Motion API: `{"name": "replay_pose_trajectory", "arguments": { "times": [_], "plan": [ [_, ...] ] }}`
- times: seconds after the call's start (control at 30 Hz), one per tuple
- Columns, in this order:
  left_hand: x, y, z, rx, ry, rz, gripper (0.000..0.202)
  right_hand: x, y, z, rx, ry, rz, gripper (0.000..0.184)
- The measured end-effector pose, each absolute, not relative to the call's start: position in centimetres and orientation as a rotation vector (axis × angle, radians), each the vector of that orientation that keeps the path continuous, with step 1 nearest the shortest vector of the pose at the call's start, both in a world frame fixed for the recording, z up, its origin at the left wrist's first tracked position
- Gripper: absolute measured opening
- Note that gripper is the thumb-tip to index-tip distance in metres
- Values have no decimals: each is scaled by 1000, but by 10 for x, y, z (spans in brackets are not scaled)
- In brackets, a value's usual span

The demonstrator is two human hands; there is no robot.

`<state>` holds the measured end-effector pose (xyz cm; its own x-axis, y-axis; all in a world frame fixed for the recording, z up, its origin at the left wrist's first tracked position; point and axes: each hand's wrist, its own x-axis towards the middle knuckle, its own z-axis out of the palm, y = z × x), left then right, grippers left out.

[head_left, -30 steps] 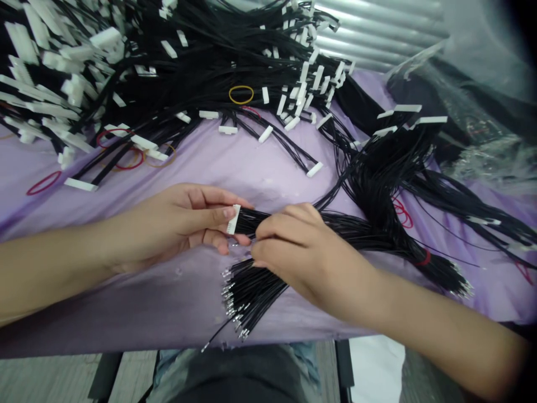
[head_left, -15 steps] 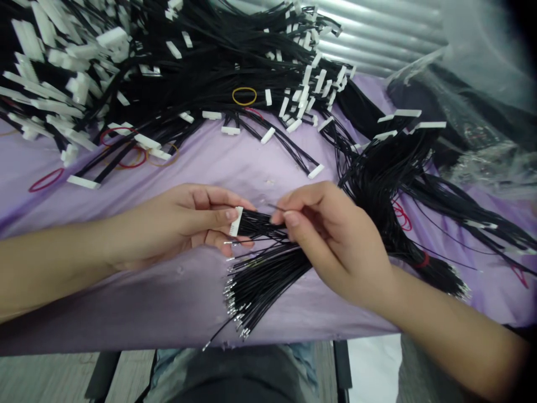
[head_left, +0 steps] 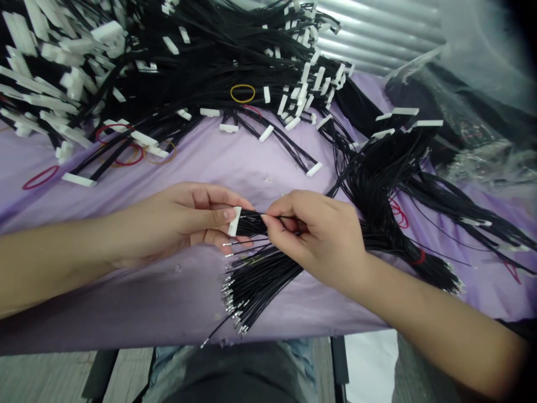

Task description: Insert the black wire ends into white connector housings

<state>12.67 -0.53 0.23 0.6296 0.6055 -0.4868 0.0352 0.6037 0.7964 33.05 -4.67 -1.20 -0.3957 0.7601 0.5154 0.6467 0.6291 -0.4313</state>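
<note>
My left hand grips a white connector housing between thumb and fingers, close to the middle of the view. Several black wires run out of the housing's right side. Just right of it, my right hand is closed in a pinch on a thin black wire near the housing. Below both hands fans a bundle of loose black wires with bare metal terminals at their left ends. My right palm hides part of the wires.
A large heap of black cables with white connectors covers the back of the purple cloth. Red and yellow rubber bands lie about. At right are another wire bundle and a clear plastic bag.
My right hand has moved left and closer to the connector housing, bringing the pinched wire with it. My left hand keeps its hold on the housing.
</note>
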Motion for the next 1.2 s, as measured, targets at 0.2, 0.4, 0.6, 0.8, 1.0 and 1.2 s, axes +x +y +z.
{"name": "replay_pose_trajectory", "arguments": {
  "times": [0.2,0.4,0.6,0.8,1.0,1.2],
  "plan": [
    [126,-4,-1,838,837,382,17,332,-46,-12,-1034,-2182,205,5],
    [123,-4,-3,813,782,374,16,332,-46,-14,-1013,-2196,205,6],
    [124,-3,-4,860,827,375,18,329,-46,-13,-1070,-2139,121,4],
    [123,-3,-8,844,786,397,11,326,-46,-17,-1088,-2186,173,8],
    [122,-5,-9,836,744,367,12,321,-47,-20,-1134,-2210,217,13],
    [120,-6,-9,852,750,344,17,325,-45,-19,-1094,-2259,207,8]
  ]
}}
